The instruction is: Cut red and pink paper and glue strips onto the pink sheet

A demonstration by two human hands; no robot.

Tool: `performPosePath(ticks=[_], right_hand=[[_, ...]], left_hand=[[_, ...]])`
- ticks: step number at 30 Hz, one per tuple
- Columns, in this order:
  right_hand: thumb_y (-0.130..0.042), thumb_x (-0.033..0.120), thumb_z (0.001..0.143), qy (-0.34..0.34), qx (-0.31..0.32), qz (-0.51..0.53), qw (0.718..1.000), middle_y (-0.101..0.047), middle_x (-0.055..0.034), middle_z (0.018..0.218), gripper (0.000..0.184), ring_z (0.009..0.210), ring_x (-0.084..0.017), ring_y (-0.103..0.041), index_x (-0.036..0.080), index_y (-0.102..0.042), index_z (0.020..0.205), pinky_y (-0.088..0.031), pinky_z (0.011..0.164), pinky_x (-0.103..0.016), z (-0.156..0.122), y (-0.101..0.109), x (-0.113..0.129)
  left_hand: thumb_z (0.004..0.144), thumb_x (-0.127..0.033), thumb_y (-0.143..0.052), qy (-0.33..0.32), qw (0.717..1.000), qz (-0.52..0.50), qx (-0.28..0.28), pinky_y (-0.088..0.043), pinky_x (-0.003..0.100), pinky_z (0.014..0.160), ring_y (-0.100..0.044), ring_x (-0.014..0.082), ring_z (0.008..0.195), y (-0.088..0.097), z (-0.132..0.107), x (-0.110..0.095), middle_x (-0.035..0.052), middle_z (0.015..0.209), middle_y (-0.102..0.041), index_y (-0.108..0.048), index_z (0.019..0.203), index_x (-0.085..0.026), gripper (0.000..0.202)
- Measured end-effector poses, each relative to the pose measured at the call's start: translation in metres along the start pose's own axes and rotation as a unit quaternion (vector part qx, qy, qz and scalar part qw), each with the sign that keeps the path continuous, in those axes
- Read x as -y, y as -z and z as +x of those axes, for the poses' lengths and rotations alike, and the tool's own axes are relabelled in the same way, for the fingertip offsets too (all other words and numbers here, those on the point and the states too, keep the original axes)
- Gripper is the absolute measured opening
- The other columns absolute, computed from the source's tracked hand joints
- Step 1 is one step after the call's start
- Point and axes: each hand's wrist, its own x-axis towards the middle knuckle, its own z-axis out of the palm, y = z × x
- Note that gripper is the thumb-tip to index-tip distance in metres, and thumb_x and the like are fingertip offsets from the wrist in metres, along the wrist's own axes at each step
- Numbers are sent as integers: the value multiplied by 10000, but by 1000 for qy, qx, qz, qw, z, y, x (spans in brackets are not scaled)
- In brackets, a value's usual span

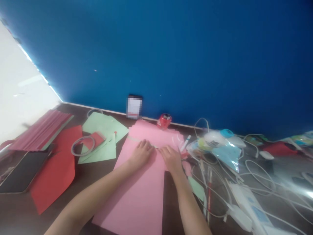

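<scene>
Dark brown counter (102, 169) runs up to a deep blue wall (171, 49), whole frame a bit blurred

Nearest: two bare forearms come in from the bottom edge over a big pink paper sheet (137, 195). Sheet is plain matte pink, long, lying flat, near corner almost at the frame bottom, far end up by the wall. A pale narrow strip (137, 139) lies across it just beyond the fingers

Left hand (141, 153) palm down on the pink sheet, fingers curled and pressed onto the paper near the strip, nothing gripped that can be made out. Right hand (172, 159) just beside it, also palm down on the sheet's right edge, fingers bent, flat press; cannot tell if a pinch is on the strip. Hands close together, almost touching

Left of the sheet: red paper (56, 169) lying flat, a dark tablet-like slab (22, 173) at the far left edge. Beyond those, pale green sheets (105, 137) stacked loosely, a grey ring (82, 146) on them beside a small red piece (96, 138), and a maroon pleated paper (41, 130) further left

Right of the sheet: a white marker (186, 143), a small green scrap (197, 188), tangled white cables (264, 182), a white power strip (246, 202), clear plastic bags (220, 147)

Farthest: red round thing (164, 120) against the wall base, blurred-out small item (134, 106) beside it
</scene>
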Motion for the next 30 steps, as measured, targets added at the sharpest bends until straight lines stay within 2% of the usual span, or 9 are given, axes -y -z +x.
performPosePath(ticks=[2, 4, 8, 10, 15, 19, 25, 30], right_hand=[[-401, 223, 930, 14, 7, 20, 1000, -595, -35, 746, 255, 741, -151, -525, 192, -620, 803, -370, 650, -263, -2, -2, -2], [-391, 191, 920, 2, -16, 66, 998, -615, -45, 787, 249, 785, -169, -542, 199, -625, 835, -414, 695, -286, -3, -6, -5], [-477, 255, 859, -143, -105, 185, 967, -614, -50, 771, 170, 751, -184, -564, 196, -615, 780, -476, 700, -334, -5, -13, -9], [-490, 248, 828, -170, -105, 218, 955, -616, -58, 798, 142, 766, -188, -574, 189, -617, 804, -491, 708, -346, -6, -11, -11], [-504, 189, 774, -88, -28, 184, 979, -608, -73, 899, 182, 880, -202, -562, 185, -631, 904, -481, 796, -357, -8, -1, -16], [-489, 142, 804, -35, 32, 107, 993, -607, -58, 865, 156, 863, -191, -538, 186, -630, 856, -440, 824, -348, -11, -1, -22], [-464, 116, 851, 20, 57, 10, 998, -609, -65, 880, 189, 861, -200, -521, 182, -628, 918, -401, 807, -343, -13, -2, -26], [-459, 110, 863, 29, 59, -3, 998, -612, -67, 875, 205, 848, -197, -517, 188, -634, 938, -387, 799, -338, -12, 5, -24]], left_hand=[[796, -193, -487, 0, 1000, 0, -2, -379, 440, 894, -446, 293, 1048, 0, 0, 0, 144, 1010, -514, -581, 952, -149, 187], [786, -179, -495, 4, 1000, 2, -5, -380, 437, 894, -444, 295, 1049, 0, 0, 0, 143, 998, -514, -585, 932, -146, 174], [778, -159, -492, 7, 1000, 9, 1, -390, 430, 879, -458, 287, 1015, 1, 1, -2, 132, 947, -519, -584, 904, -142, 157], [779, -175, -501, 7, 1000, 3, 3, -389, 436, 878, -458, 286, 1014, 2, 1, -2, 136, 951, -520, -579, 912, -142, 158], [801, -191, -493, 3, 1000, -11, -6, -371, 449, 903, -449, 292, 1049, 0, 0, 0, 163, 1029, -515, -574, 951, -131, 181], [820, -215, -479, -5, 1000, -7, -2, -370, 458, 907, -449, 295, 1065, -4, 0, 2, 154, 1040, -517, -567, 988, -140, 204], [814, -224, -486, -8, 1000, 6, 0, -358, 458, 934, -445, 298, 1080, -6, 0, 3, 156, 1064, -513, -567, 994, -139, 215], [810, -231, -486, -5, 1000, 16, -3, -360, 444, 941, -438, 308, 1090, -2, 0, 1, 161, 1075, -506, -574, 987, -127, 223]])
